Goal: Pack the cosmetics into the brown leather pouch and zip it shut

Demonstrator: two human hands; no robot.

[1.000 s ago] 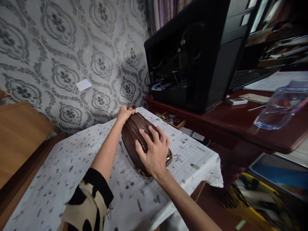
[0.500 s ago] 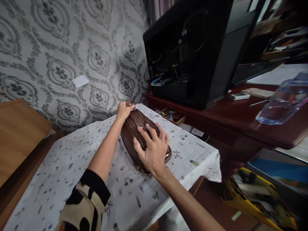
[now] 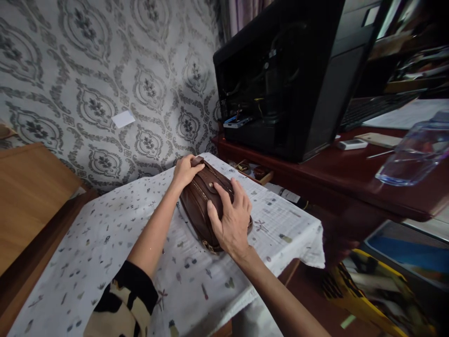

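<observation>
Head view: brown zip pouch point(image 3: 199, 206) near the table's point(image 3: 105, 243) far right corner. Left hand point(image 3: 185, 171) grips its far end; right hand point(image 3: 229, 220) presses flat on top, apparently steadying it; next, working the zip likely needs that brace.

The right hand point(image 3: 231, 220) covers the near half of the bag point(image 3: 199, 199), hiding the zip there. The left hand point(image 3: 185, 171) hides the bag's far end; what its fingers pinch cannot be told. The bottle point(image 3: 414, 157) is blurred and cut off by the right edge. Items in the drawer point(image 3: 252, 172) are too small to identify. Floor clutter at lower right is blurred
</observation>
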